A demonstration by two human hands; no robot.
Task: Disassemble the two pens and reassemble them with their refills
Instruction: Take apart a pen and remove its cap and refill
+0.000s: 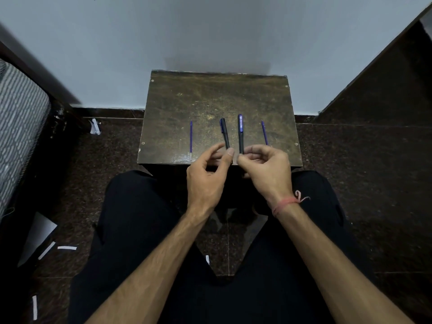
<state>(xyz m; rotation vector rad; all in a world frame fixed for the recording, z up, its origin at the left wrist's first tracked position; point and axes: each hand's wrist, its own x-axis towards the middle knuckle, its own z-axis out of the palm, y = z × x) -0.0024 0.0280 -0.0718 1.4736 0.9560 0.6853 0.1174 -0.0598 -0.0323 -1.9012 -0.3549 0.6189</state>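
**Small worn tabletop, two pens and two loose refills laid out**

Dark scuffed tabletop (210,94) against a pale wall, dark speckled floor around it, paper scraps on the floor at left. Person seated, knees under the near edge.

Four items in a row on the tabletop: left refill (191,136) lying loose, well apart from the hands; black pen (225,134) left of centre; blue-capped pen (240,133) right of centre; right refill (264,132) loose, just beyond the right hand.

Left hand (205,181) is at the near end of the black pen, thumb and forefinger slightly apart around its tip; contact unclear, can't tell if it is truly gripped. Right hand (266,169) has fingers pinched together at the near end of the blue-capped pen, looks like a hold on it.

Progress, judged: both pens look whole and capped, both refills outside. Either early stage with spare refills waiting, or barrels closed empty — can't tell. Refills still need to go into barrels, so reassembly is not finished. Likely next: pick up or unscrew one pen.
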